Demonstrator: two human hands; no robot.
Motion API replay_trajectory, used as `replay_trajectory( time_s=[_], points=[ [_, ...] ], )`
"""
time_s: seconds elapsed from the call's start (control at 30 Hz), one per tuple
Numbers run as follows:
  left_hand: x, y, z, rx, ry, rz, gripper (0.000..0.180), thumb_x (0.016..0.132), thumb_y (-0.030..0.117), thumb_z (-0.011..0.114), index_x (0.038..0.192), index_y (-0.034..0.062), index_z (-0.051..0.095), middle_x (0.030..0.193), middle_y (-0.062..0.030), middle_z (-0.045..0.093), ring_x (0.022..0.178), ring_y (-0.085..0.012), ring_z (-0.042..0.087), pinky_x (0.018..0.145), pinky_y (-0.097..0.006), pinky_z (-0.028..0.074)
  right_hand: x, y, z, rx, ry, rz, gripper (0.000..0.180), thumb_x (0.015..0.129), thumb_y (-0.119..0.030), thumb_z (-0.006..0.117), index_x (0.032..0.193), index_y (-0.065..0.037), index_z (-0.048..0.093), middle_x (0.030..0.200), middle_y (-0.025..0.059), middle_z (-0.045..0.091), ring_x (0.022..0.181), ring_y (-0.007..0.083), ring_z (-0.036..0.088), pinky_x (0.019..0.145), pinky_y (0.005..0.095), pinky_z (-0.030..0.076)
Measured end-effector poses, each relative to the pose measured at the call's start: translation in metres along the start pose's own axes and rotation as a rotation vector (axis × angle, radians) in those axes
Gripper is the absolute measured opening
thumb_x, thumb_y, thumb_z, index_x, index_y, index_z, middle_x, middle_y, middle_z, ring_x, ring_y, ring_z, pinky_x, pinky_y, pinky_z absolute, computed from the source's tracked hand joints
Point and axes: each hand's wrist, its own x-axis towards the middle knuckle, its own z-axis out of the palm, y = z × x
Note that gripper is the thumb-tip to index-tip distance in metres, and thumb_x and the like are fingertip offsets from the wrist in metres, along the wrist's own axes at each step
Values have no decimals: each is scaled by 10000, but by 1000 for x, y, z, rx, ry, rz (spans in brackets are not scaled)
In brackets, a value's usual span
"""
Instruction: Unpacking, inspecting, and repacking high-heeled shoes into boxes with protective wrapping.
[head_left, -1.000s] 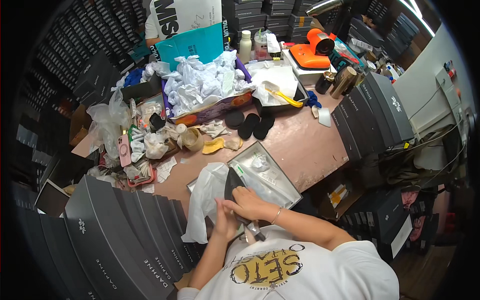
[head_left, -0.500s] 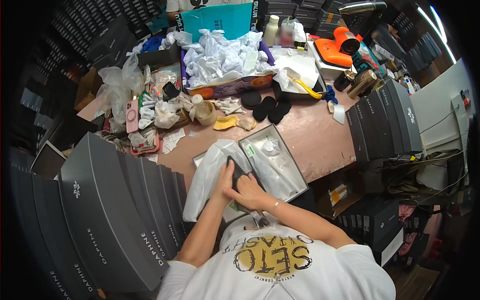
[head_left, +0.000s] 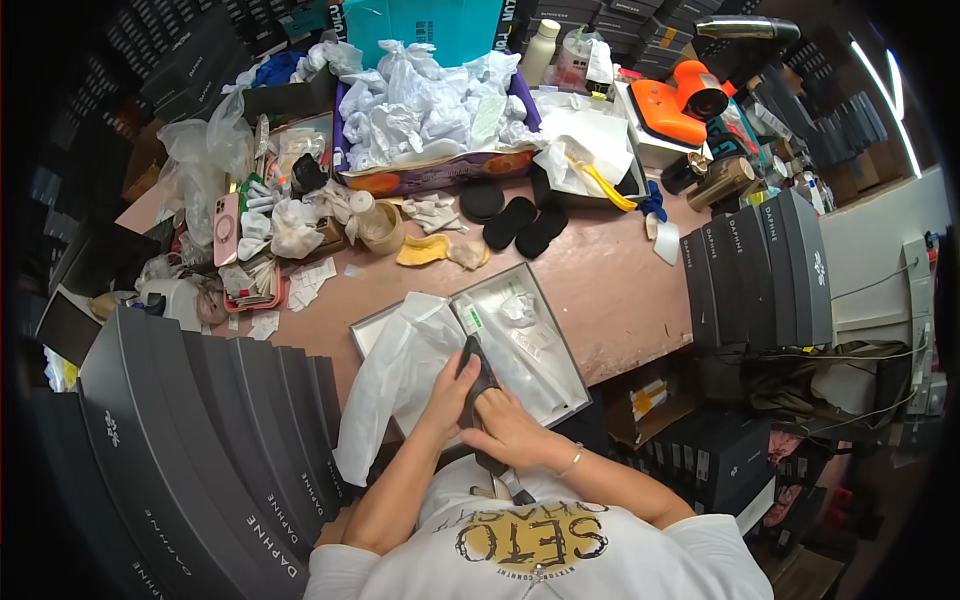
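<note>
A dark shoe (head_left: 481, 376) is held close in front of my body, its narrow end pointing away from me. My left hand (head_left: 446, 398) is closed round its left side, thumb up near that end. My right hand (head_left: 512, 432) presses on the shoe, its bent fingertips hidden against or inside it. Straps and a lighter piece show below my hands. Just beyond lies an open shoe box (head_left: 572, 368) with white tissue paper (head_left: 388, 366) spilling over its left side. A wrapped item (head_left: 512, 345) and a crumpled paper ball (head_left: 518, 310) lie in the box.
Stacked dark shoe boxes stand at left (head_left: 185, 440) and right (head_left: 775, 265). Across the table are a purple carton (head_left: 440, 172) of crumpled paper, black pads (head_left: 510, 222), yellow cloths (head_left: 424, 250), a pink phone (head_left: 227, 228) and an orange device (head_left: 680, 100).
The view has shifted, so the table items sit differently in the picture. Both hands stay on the shoe, now a little nearer my body. My right hand has flattened somewhat over it.
</note>
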Motion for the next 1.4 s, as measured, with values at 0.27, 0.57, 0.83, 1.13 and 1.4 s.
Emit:
replay_trajectory(
  time_s=[0.27, 0.57, 0.83, 1.13, 1.4],
  points=[
    [-36, 4, 2, -85, 110, -3, 466, 805, 59, 649, 1230, 21, 462, 1079, -107, 590, 962, -206, 613, 835, -358, 528, 67, 83, -103, -750, 373, 55, 273, 833, -196, 607, 1060, -49, 642, 1323, 142, 504, 1309, 302, 393, 1069, 527, 260],
    [-74, -28, 15, -590, 222, -252, 321, 937, 191, 457, 1209, 23, 493, 1075, -111, 613, 1007, -220, 603, 913, -372, 485, 72, 120, -85, -489, 479, 51, 451, 734, -183, 715, 1140, -61, 558, 1455, 233, 307, 1377, 410, 246, 1087, 624, 165],
    [-61, -14, -2, -537, -56, -306, 446, 933, 403, 459, 1099, 5, 576, 956, -165, 654, 799, -267, 653, 726, -389, 550, 87, 162, -68, -957, 394, 186, 469, 729, -200, 733, 1157, -87, 580, 1528, 161, 211, 1423, 365, 155, 1086, 663, 117],
    [-43, 4, -82, -206, -14, -115, 377, 814, 80, 636, 1165, 26, 508, 958, -95, 618, 836, -193, 647, 705, -333, 555, 58, -10, -54, 55, 331, -128, 375, 703, -60, 677, 1049, -45, 535, 1140, 157, 548, 948, 328, 601, 805, 380, 490],
    [-53, -24, -38, -404, -3, -198, 333, 804, 136, 582, 1084, -40, 545, 950, -152, 632, 867, -256, 646, 803, -386, 543, 74, -5, 0, -499, 292, -133, 323, 734, -66, 644, 1039, -89, 539, 1001, 99, 535, 913, 301, 591, 738, 396, 508]
  ],
)
